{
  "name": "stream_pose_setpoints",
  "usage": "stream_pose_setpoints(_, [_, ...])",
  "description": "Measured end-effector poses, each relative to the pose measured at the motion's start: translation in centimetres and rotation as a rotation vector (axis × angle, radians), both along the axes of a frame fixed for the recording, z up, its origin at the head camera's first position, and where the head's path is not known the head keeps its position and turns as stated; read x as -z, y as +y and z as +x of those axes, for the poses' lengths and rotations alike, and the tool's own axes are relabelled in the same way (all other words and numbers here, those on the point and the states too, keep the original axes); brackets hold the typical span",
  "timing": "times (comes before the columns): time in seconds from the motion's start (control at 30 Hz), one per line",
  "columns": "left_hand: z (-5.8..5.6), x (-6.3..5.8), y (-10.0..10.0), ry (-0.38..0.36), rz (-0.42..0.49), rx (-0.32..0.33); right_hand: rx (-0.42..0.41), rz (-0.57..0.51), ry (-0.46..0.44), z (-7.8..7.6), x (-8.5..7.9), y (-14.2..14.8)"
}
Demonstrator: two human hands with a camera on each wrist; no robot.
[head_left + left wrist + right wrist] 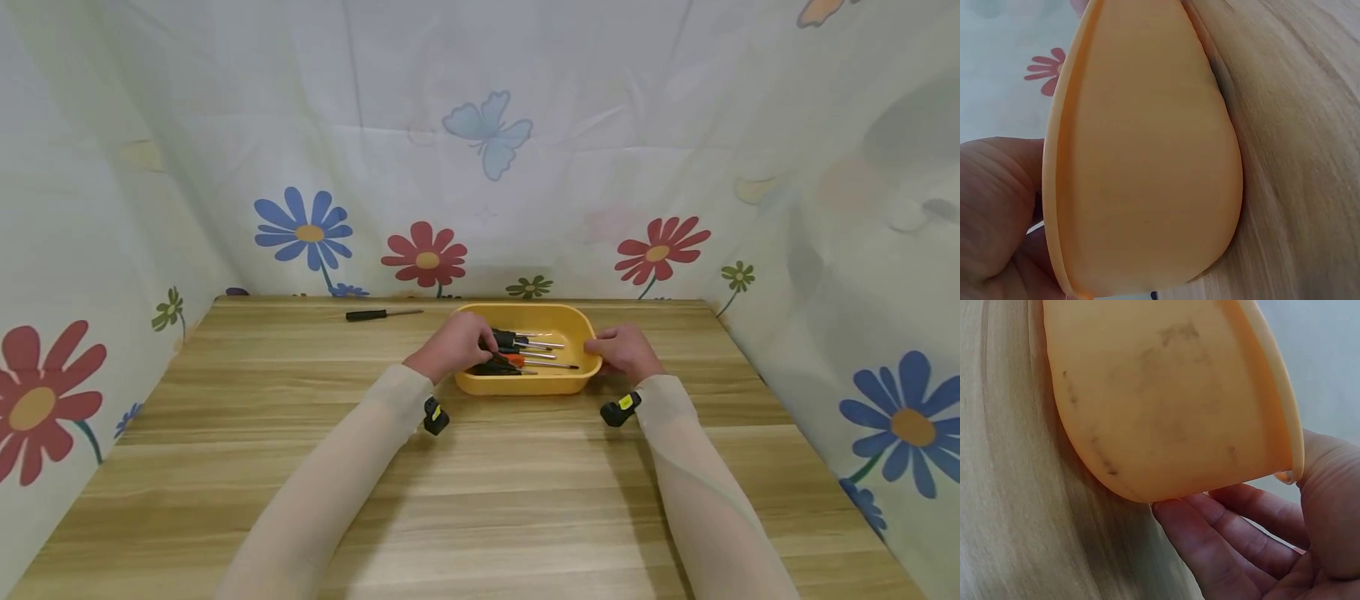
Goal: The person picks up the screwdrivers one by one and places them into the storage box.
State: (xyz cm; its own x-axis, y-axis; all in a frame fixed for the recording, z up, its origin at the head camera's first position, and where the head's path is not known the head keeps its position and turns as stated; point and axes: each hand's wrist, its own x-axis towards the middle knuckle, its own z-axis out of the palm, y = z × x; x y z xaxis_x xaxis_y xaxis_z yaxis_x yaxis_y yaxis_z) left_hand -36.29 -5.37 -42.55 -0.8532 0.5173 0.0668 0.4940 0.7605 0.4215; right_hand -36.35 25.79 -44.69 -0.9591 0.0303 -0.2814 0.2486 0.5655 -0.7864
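Note:
A yellow plastic tray (525,385) holds several screwdrivers, most with black handles and one with an orange handle (514,360). My left hand (459,343) reaches over the tray's left end, its fingertips pinching a black screwdriver (498,357) among the others; the fingers partly hide it. At the right end my right hand (624,350) grips the tray, thumb over the rim and fingers curled beneath its outer wall. The right wrist view shows dark smudges on that wall (1166,412). In the left wrist view the tray's side (1141,150) covers most of the left fingers.
One black-handled screwdriver (367,315) lies by itself at the back left of the wooden table (480,483). Behind the table hangs a white cloth (570,192) with printed flowers and a butterfly; it also lines both sides.

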Motion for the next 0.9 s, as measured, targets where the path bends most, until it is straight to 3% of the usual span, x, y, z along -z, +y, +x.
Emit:
stream_pose_setpoints(0.3, [0.2,-0.3,0.2,0.049,-0.080,0.020,0.004,-0.014,-0.002,0.1,0.1,-0.1])
stream_pose_setpoints(0.6, [-0.2,0.3,-0.5,0.088,-0.111,0.037,0.007,-0.006,-0.009,0.1,0.1,-0.1])
stream_pose_setpoints(0.9, [0.0,0.8,-1.1,0.066,-0.014,0.027,0.003,0.001,-0.007,0.2,0.1,-0.1])
